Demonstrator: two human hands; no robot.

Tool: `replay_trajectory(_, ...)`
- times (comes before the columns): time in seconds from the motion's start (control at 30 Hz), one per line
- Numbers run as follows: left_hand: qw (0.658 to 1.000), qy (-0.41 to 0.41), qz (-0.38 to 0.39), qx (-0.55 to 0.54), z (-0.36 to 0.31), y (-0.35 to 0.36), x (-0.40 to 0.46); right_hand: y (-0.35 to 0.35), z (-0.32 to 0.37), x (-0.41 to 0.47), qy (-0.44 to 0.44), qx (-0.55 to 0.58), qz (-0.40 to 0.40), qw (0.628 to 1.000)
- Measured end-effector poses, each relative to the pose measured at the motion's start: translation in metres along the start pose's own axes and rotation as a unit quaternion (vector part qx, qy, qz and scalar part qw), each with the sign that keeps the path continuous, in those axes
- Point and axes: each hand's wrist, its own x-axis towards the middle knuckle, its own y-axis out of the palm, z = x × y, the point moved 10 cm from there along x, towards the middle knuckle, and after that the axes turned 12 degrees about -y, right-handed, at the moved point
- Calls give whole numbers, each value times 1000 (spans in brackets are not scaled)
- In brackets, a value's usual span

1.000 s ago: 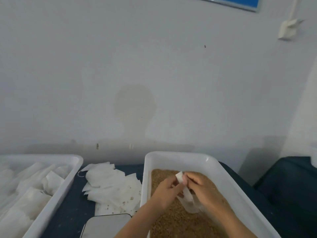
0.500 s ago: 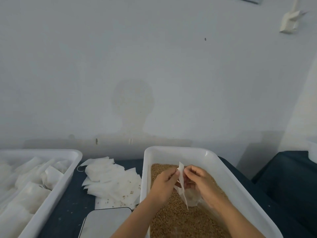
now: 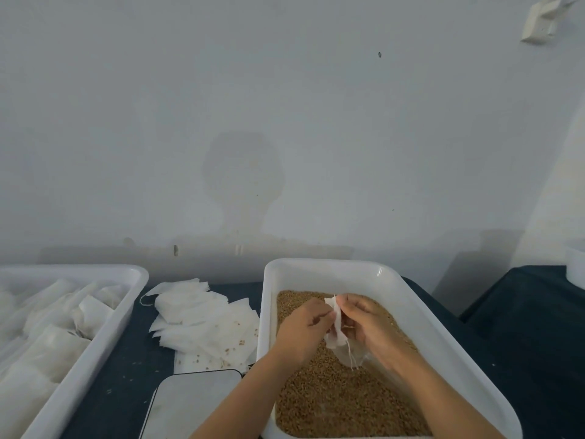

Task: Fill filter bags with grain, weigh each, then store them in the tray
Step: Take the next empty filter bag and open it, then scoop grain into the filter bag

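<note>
Presently my left hand point(image 3: 305, 327) and my right hand point(image 3: 368, 326) meet over the grain point(image 3: 332, 400), both pinching the top edge of one white filter bag point(image 3: 337, 324); the fingers of each are curled onto the paper, not spread, and the bag's lower part and a loose thread hang just above the grain surface. Whether any grain is already inside it, I cannot tell. Beneath both hands sits the white tub point(image 3: 421, 318) holding the grain. Just left of my left forearm lies the flat grey scale point(image 3: 193, 403), with nothing on it, so weighing of this bag is judged not yet done. Beyond it, left of my hands, a loose heap of empty bags point(image 3: 202, 324) rests on the dark desk point(image 3: 120, 369): many remain to fill. Farthest left, the storage tray point(image 3: 95, 346) already holds several bags.
</note>
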Motion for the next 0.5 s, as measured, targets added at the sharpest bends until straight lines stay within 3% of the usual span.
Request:
replay_trajectory(0.13,998,10,-36,49,-1,-3,-1,-4,3,0,-18,-169,17,985)
replay_trajectory(0.37,990,-63,-114,56,17,-21,3,-11,3,-5,-22,-430,16,902)
replay_trajectory(0.5,981,-43,-160,99,9,-30,-1,-19,8,-3,-12,-419,-29,907)
